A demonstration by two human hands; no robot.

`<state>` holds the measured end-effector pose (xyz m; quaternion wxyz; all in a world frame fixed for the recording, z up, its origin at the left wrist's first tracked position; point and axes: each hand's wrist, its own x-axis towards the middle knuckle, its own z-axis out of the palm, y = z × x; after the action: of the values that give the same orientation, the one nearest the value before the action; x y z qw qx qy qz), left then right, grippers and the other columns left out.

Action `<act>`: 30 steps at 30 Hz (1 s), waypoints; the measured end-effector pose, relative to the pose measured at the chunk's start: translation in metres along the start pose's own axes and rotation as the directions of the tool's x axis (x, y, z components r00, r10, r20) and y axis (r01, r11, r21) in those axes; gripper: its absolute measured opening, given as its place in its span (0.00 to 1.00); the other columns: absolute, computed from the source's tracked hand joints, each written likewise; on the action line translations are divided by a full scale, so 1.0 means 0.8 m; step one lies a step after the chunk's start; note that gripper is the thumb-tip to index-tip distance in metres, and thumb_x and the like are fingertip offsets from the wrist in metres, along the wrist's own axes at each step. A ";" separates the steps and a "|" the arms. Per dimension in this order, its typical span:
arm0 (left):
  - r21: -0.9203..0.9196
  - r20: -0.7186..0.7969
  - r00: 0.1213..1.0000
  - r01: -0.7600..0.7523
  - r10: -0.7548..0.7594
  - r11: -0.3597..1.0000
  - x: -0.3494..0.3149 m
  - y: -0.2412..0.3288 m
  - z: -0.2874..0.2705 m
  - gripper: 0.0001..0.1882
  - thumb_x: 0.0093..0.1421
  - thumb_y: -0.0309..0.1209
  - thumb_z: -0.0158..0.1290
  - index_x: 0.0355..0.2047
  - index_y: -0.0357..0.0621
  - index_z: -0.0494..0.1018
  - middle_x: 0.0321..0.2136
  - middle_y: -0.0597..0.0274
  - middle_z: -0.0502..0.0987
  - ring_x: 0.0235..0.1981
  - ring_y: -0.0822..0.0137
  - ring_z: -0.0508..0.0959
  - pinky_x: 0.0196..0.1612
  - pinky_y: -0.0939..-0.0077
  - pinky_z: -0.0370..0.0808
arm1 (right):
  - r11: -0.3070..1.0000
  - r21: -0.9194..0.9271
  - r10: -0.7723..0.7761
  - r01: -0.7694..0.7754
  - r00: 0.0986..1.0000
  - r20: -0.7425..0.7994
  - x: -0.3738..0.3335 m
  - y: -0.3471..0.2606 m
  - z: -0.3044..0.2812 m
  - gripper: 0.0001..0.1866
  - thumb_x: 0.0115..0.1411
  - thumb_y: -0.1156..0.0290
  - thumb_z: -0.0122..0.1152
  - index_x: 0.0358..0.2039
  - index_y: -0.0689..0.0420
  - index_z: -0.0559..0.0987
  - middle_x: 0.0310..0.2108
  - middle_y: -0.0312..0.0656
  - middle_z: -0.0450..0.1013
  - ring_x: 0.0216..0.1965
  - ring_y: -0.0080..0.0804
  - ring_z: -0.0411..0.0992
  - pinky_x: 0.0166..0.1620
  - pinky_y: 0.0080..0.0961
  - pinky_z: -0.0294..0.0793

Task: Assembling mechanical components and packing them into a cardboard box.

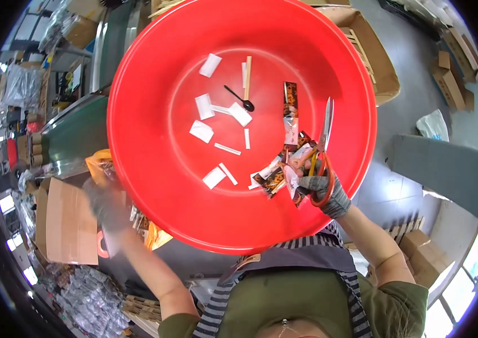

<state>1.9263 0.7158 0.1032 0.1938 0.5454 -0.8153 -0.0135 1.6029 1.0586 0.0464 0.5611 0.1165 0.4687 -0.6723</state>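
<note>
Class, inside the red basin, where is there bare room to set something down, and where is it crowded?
Bare red shows between the black spoon and the long printed sachet, and between the lowest white packet and the near rim of the basin. Crowded: around the right hand, where sachets bunch beside the scissors.

The grey-gloved right hand (pixel 329 194) holds orange-handled metal scissors (pixel 325 132) inside a round red plastic tub (pixel 149 112), while the blurred grey-gloved left hand (pixel 105 205) is outside it.
</note>
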 end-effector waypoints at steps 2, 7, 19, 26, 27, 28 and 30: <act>0.752 -0.228 0.973 0.195 -0.028 0.630 -0.012 0.061 -0.031 0.31 0.50 0.32 0.56 0.53 0.43 0.59 0.45 0.51 0.71 0.43 0.54 0.72 0.47 0.68 0.68 | 1.000 0.030 0.006 -0.005 1.000 -0.026 0.002 0.008 -0.005 0.20 0.44 0.83 0.60 0.37 0.54 0.65 0.32 0.38 0.68 0.32 0.29 0.70 0.31 0.24 0.75; -0.326 0.296 0.838 -0.362 0.458 0.873 -0.043 0.223 0.068 0.14 0.48 0.31 0.59 0.37 0.47 0.75 0.38 0.60 0.74 0.40 0.64 0.72 0.44 0.69 0.69 | 0.989 -0.111 -0.106 0.096 0.990 -0.090 -0.021 -0.006 0.011 0.19 0.42 0.82 0.59 0.36 0.55 0.66 0.37 0.41 0.70 0.30 0.26 0.71 0.31 0.23 0.74; -0.101 0.500 0.831 -0.223 0.244 0.969 -0.117 0.445 0.383 0.20 0.50 0.41 0.56 0.39 0.41 0.70 0.32 0.50 0.74 0.37 0.55 0.75 0.41 0.60 0.71 | 0.989 -0.001 -0.147 0.148 0.984 0.103 -0.072 -0.035 -0.032 0.24 0.41 0.93 0.55 0.35 0.54 0.64 0.39 0.54 0.70 0.43 0.48 0.71 0.39 0.33 0.76; -0.540 0.743 0.423 0.837 0.520 0.091 -0.099 0.430 0.249 0.10 0.53 0.19 0.51 0.37 0.37 0.69 0.32 0.60 0.76 0.37 0.68 0.76 0.40 0.78 0.72 | 0.950 -0.261 -0.183 0.174 0.983 -0.009 -0.046 -0.056 -0.023 0.23 0.42 0.88 0.63 0.36 0.56 0.63 0.30 0.37 0.69 0.34 0.28 0.72 0.40 0.28 0.75; -0.545 0.745 0.428 0.833 0.511 0.097 -0.105 0.417 0.228 0.10 0.53 0.19 0.51 0.37 0.37 0.69 0.32 0.60 0.76 0.37 0.68 0.76 0.40 0.78 0.72 | 0.959 -0.142 -0.244 0.246 0.969 0.030 -0.037 -0.054 -0.012 0.22 0.43 0.87 0.63 0.36 0.56 0.64 0.29 0.36 0.68 0.33 0.27 0.71 0.40 0.27 0.74; -0.523 0.713 0.377 0.848 0.592 0.089 -0.112 0.408 0.215 0.13 0.53 0.20 0.52 0.41 0.38 0.68 0.35 0.60 0.76 0.39 0.68 0.75 0.43 0.77 0.71 | 0.954 -0.010 -0.299 0.300 0.953 0.050 -0.025 -0.056 -0.007 0.21 0.44 0.87 0.63 0.36 0.56 0.64 0.27 0.35 0.67 0.32 0.25 0.71 0.39 0.26 0.74; -0.495 0.682 0.327 0.865 0.654 0.084 -0.126 0.391 0.194 0.16 0.53 0.21 0.52 0.44 0.38 0.68 0.37 0.60 0.76 0.42 0.68 0.74 0.46 0.76 0.70 | 0.944 0.106 -0.318 0.311 0.946 0.058 -0.008 -0.061 0.006 0.21 0.44 0.87 0.63 0.35 0.56 0.64 0.27 0.35 0.66 0.32 0.24 0.70 0.39 0.25 0.74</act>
<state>1.6314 0.9030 0.0027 -0.0109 0.2098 -0.4207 -0.8825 1.5645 1.0557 0.0775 0.4573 0.0415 0.4275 -0.7787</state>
